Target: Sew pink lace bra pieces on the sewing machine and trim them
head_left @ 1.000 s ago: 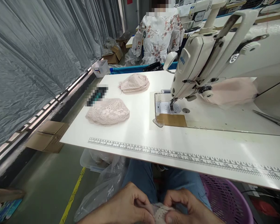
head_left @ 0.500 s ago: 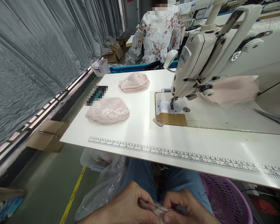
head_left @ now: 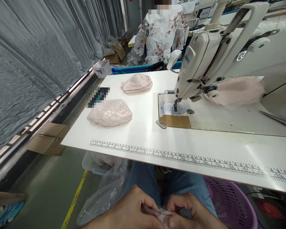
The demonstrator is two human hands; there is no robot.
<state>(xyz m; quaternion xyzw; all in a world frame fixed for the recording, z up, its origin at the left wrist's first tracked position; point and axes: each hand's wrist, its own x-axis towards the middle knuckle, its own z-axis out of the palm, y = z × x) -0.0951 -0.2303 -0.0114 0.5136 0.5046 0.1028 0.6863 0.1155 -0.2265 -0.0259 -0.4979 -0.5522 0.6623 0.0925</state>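
A: What is lying left of the white, curved-armed sewing machine (head_left: 197,63)?

B: Low on its left, a crumpled, see-through plastic bag (head_left: 102,203) is hanging. Up on the smooth white counter (head_left: 143,133), a beige, dome-shaped lace piece (head_left: 109,113) is resting well left of the machine, and a pale pink, sheer bundle (head_left: 137,83) is lying closer to it. A careless sleeve could be dragging either one out of place.

A: And the hands?

B: They are working on the near side of the machine, lower than the counter. The left hand (head_left: 132,206) is pinching one side of a small, pale, lacy fabric piece (head_left: 164,218); the right hand (head_left: 195,203) is pinching the other, fingers close together.

A: What is worrying you there?

B: Uneven pulling. Open lace could be stretching or tearing under it. The grip is covering much of the fabric, so a fold could be hiding, and I am not seeing its lower end. If one pinch is slackening, the piece could be slipping toward the lap.

A: Farther right?

B: A purple, perforated plastic basket (head_left: 214,187) is standing below the machine. Beneath the machine's arm, a pale pink, sheer cloth (head_left: 240,90) is lying near a slender, dark metal tool (head_left: 276,119), whose tip could be snagging it if bumped.
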